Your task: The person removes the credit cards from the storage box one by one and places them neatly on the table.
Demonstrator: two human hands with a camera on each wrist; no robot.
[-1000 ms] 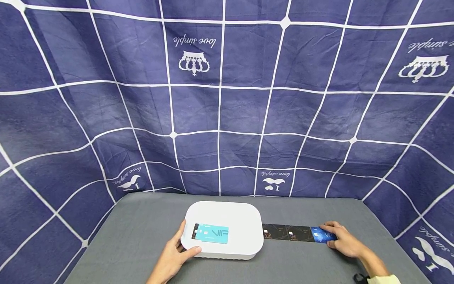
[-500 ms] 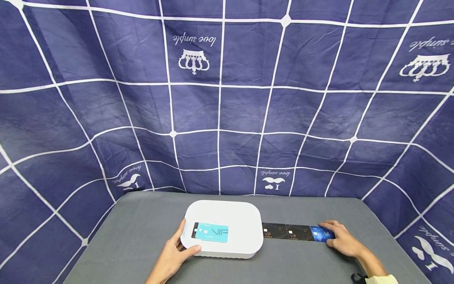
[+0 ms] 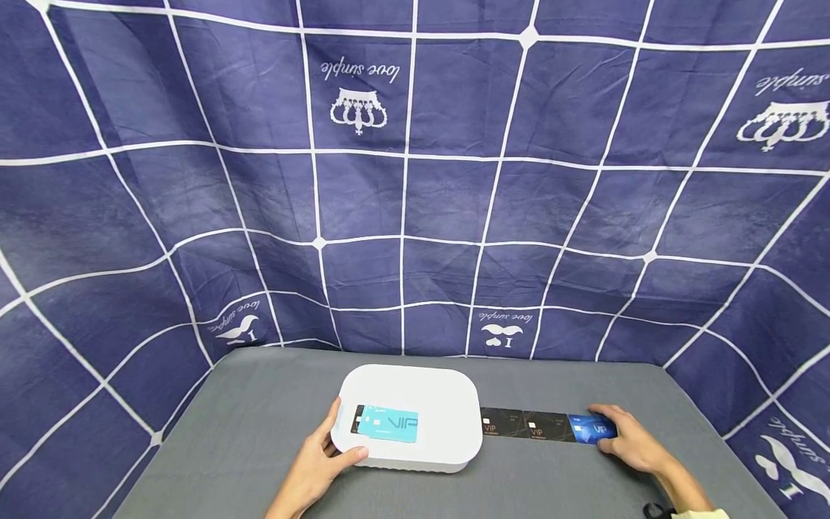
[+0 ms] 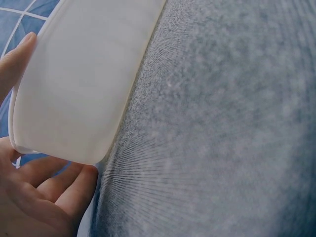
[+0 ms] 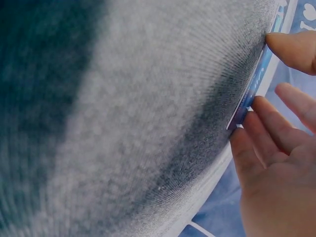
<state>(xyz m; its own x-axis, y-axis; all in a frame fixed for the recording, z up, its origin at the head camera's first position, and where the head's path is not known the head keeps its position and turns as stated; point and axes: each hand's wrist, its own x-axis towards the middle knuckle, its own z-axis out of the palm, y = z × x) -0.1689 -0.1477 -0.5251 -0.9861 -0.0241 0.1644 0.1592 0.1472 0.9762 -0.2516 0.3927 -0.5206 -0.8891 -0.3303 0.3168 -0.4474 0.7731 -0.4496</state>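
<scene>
Blue rectangular VIP card (image 3: pixel 585 430) lies flat on the grey cloth-covered worktop (image 3: pixel 551 479), towards its right edge, its long axis roughly parallel to the far edge. It ends a row with two black rectangular VIP cards (image 3: pixel 502 423) (image 3: pixel 547 427); whether they abut or overlap cannot be told. Right hand (image 3: pixel 627 436), the nearer, sits at the card's right end, thumb and fingers pinching its edges; the card extends leftward from it. Left hand (image 3: pixel 320 454), well apart, grips the left end of the white rounded plastic box (image 3: pixel 447 418).
</scene>
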